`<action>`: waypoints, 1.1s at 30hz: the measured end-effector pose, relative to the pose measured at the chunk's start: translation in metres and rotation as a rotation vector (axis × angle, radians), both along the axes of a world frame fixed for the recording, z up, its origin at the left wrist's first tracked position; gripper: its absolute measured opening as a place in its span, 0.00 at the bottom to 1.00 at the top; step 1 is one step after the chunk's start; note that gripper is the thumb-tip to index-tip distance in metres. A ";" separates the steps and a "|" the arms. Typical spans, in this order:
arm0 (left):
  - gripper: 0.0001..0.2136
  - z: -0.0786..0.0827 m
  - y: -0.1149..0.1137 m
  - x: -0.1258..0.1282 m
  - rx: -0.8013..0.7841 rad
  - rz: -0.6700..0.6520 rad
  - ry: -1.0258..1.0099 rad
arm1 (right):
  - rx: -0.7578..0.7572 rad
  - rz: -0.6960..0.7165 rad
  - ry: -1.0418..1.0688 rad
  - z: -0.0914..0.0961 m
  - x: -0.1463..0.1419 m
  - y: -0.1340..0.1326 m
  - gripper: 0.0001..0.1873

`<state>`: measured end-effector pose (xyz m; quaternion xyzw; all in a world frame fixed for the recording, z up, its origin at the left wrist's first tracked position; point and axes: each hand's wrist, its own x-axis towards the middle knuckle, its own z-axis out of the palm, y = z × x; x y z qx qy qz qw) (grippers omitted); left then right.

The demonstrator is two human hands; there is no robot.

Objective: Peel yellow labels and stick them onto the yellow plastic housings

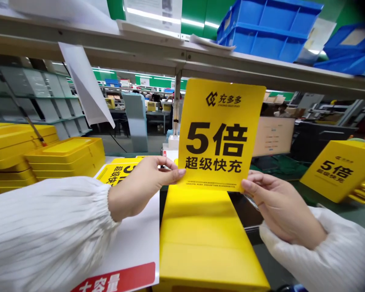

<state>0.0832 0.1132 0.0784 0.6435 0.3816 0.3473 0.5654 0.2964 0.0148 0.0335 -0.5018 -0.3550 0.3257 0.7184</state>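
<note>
I hold a yellow printed card (220, 134) upright in front of me, with black characters and a "5" on it. My left hand (142, 184) pinches its lower left corner, thumb and fingers closed on the edge. My right hand (276, 205) grips the lower right corner from beneath. Directly under the card stands a yellow plastic piece (200, 239) with a stepped top. Both arms wear white ribbed sleeves.
Stacks of yellow trays (67, 156) stand at the left, with another printed yellow card (115, 172) lying beside them. A yellow printed panel (340, 168) leans at the right. Blue bins (267, 28) sit on the overhead shelf. A white sheet with a red label (121, 280) lies near me.
</note>
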 end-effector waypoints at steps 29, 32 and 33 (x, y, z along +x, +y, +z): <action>0.12 -0.054 0.047 0.001 0.219 -0.345 0.637 | -0.488 0.201 -0.108 -0.045 0.007 0.008 0.20; 0.12 -0.055 0.046 0.001 0.200 -0.333 0.634 | -0.493 0.200 -0.097 -0.045 0.007 0.008 0.20; 0.12 -0.055 0.046 0.001 0.187 -0.331 0.629 | -0.490 0.200 -0.104 -0.045 0.007 0.008 0.20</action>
